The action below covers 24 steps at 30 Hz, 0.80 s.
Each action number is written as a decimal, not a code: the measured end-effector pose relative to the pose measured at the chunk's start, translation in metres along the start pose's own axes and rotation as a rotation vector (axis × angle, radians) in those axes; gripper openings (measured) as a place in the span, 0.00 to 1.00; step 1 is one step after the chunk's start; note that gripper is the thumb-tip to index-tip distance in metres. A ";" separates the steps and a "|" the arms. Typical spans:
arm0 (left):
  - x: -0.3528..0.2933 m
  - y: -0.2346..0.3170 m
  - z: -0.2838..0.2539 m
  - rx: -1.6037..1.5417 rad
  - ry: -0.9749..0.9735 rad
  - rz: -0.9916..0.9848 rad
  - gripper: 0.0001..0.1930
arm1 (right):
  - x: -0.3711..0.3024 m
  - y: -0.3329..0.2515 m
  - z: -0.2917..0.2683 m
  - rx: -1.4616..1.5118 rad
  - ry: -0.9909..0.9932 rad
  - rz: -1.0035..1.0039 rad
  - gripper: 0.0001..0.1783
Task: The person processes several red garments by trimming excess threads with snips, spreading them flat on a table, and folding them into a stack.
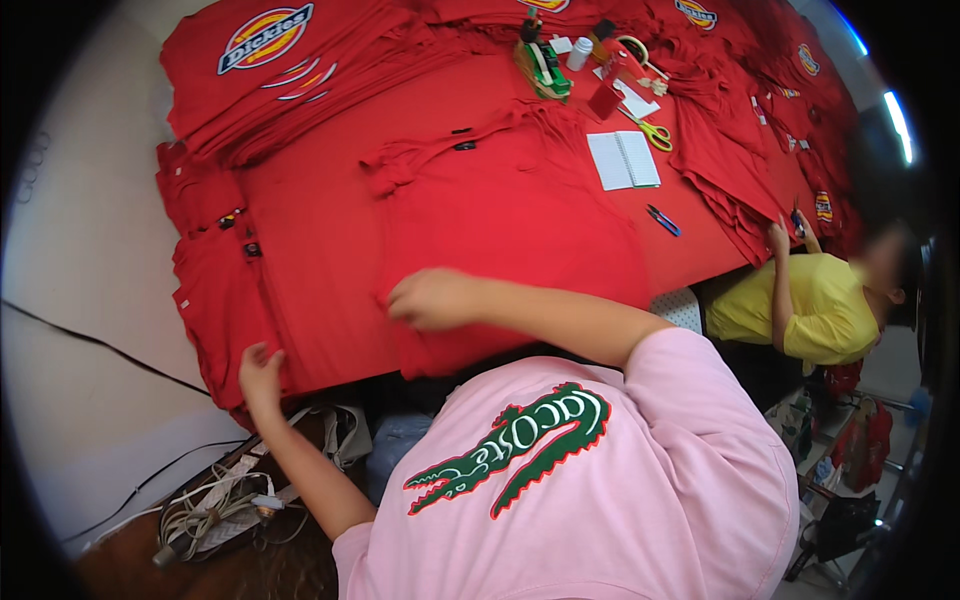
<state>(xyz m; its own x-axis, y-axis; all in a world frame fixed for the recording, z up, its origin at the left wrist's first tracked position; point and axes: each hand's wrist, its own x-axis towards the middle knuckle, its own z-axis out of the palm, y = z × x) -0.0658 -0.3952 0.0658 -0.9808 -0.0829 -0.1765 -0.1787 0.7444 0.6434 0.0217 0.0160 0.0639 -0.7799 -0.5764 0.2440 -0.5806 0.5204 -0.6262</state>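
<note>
A red T-shirt [510, 220] lies spread flat on the red table, collar toward the far side. My right hand [432, 298] presses on the shirt's near left edge, fingers curled and slightly blurred. My left hand [260, 375] grips the hem of red fabric [225, 300] hanging over the table's near left edge. My pink shirt with a green crocodile print fills the lower middle of the view.
Stacks of red shirts [280, 70] lie at the far left and along the right side. A notebook [622, 160], yellow-handled scissors [655, 132], a blue pen [663, 220], a white bottle [579, 53] and a green tool sit behind. A person in yellow [800, 305] works at right. Cables [215, 505] lie on the floor.
</note>
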 end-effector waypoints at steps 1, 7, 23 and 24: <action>-0.003 0.011 0.029 -0.038 -0.110 0.061 0.22 | -0.031 0.025 -0.015 -0.120 -0.015 0.149 0.13; -0.031 0.111 0.150 -0.161 -0.429 0.095 0.20 | -0.257 0.059 -0.125 -0.346 0.586 0.823 0.11; -0.074 0.141 0.169 -0.303 -0.345 -0.151 0.16 | -0.306 0.071 -0.163 0.222 0.569 1.043 0.16; -0.083 0.142 0.164 -0.421 -0.326 -0.172 0.16 | -0.309 0.066 -0.172 0.468 0.640 1.017 0.14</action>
<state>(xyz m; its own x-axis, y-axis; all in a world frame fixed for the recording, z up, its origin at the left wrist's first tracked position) 0.0026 -0.1739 0.0499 -0.8718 0.0788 -0.4835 -0.4156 0.4036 0.8151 0.1844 0.3364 0.0746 -0.8694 0.4172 -0.2647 0.3724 0.2012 -0.9060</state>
